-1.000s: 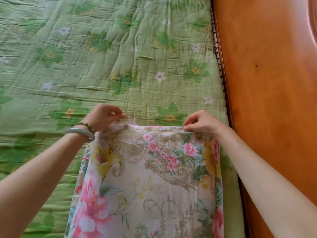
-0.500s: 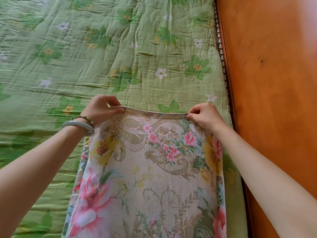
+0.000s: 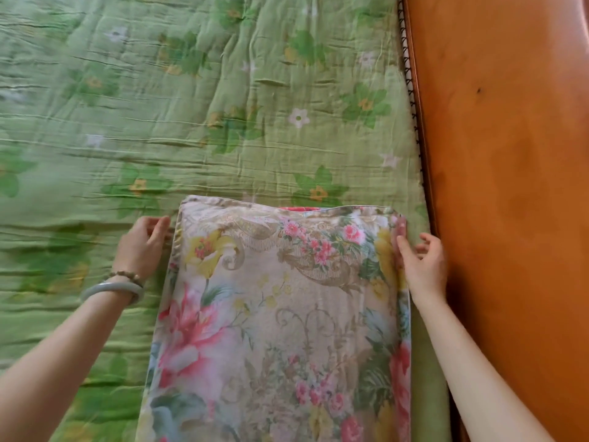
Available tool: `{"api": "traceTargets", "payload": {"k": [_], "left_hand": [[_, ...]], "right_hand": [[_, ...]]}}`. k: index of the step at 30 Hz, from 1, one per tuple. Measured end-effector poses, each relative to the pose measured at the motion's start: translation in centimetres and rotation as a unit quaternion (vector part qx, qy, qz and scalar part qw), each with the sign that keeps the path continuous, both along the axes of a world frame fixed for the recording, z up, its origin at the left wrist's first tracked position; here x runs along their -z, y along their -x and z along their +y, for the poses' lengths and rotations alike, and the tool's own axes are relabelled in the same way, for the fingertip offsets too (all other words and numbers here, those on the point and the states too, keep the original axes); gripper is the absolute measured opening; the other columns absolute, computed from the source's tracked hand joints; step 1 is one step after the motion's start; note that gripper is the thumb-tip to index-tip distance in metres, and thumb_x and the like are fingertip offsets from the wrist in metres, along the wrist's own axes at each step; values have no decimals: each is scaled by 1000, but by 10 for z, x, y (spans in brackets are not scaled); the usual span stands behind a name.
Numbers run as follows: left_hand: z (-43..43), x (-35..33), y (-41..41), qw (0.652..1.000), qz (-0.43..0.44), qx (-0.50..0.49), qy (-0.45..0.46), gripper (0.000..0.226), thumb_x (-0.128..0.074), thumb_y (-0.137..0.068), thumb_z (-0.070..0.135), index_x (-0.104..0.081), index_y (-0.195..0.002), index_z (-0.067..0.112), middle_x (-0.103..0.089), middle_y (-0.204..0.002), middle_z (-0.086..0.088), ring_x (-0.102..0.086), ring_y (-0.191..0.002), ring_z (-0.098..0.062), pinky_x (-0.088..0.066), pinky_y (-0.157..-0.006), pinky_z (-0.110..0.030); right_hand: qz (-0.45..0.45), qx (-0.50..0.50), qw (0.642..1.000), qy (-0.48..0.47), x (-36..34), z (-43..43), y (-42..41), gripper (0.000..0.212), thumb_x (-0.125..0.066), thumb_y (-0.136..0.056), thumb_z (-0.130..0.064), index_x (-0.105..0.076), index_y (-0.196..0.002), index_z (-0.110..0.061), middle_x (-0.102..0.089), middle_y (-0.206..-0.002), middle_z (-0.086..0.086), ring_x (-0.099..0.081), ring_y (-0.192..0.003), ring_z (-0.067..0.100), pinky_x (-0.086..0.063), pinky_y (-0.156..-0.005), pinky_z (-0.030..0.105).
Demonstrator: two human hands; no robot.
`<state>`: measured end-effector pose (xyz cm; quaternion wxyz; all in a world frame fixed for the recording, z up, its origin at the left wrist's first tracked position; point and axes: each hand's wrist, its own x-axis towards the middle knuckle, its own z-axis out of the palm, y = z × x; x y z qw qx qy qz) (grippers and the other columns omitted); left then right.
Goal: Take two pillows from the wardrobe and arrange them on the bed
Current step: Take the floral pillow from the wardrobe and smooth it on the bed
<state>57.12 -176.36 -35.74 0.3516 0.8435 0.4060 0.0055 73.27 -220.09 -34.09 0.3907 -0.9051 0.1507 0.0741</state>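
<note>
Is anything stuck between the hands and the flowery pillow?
No. The left hand sits open just beside the pillow, and the right hand touches its other edge. Only the green bed cover lies nearby.

Bed (image 3: 427, 362) fills the left and centre of the frame, covered by a wrinkled green quilt (image 3: 159, 122) printed with green leaves and small white and yellow flowers. Orange-brown wooden headboard (image 3: 510, 186) runs down the right side. One floral pillow (image 3: 280, 314), pink, yellow and cream, lies flat on the quilt at lower centre, its right edge near the headboard.
</note>
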Motion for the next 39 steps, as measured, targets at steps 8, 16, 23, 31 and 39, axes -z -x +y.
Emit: {"api": "traceTargets", "payload": {"k": [8, 16, 23, 31, 39], "left_hand": [[-39, 5, 47, 999, 27, -21, -29, 33, -49, -98, 21, -55, -69, 8, -60, -69, -15, -49, -63, -27, -28, -54, -34], [-63, 1, 61, 991, 54, -74, 93, 49, -45, -99, 40, -53, -69, 2, -50, -63, -13, -44, -60, -24, -30, -56, -35], [-109, -6, 168, 992, 27, -88, 85, 41, -54, -97, 19, -49, -63, -3, -47, -58, -10, -41, -61, -21, -29, -54, -38], [-88, -6, 174, 992, 22, -115, 56, 41, -56, -95, 32, -63, -73, -2, -60, -69, -17, -52, -66, -24, -39, -63, -36], [-124, -3, 275, 944, 52, -114, 306, 27, -60, -94, 32, -64, -87, 7, -53, -82, -12, -46, -77, -23, -39, -65, -32]], "right_hand": [[73, 11, 997, -14, 2, -16, 40, 26, -60, -92, -32, -67, -73, -16, -67, -75, 3, -59, -73, 21, -42, -65, 31], [106, 5, 994, -25, -6, -8, 49, 37, -53, -95, -36, -59, -72, -9, -49, -61, 0, -44, -59, 16, -28, -50, 28], [181, 0, 983, -4, -3, -55, 164, 25, -55, -95, -29, -69, -87, -10, -68, -81, 5, -61, -75, 20, -40, -56, 26], [101, -3, 990, 95, -8, -70, 170, 26, -50, -97, -24, -66, -83, -8, -67, -83, 14, -56, -78, 32, -38, -63, 32], [231, -6, 970, -75, -11, -90, 271, 35, -54, -94, -39, -68, -86, -7, -64, -78, 4, -58, -72, 19, -43, -67, 31]]}}
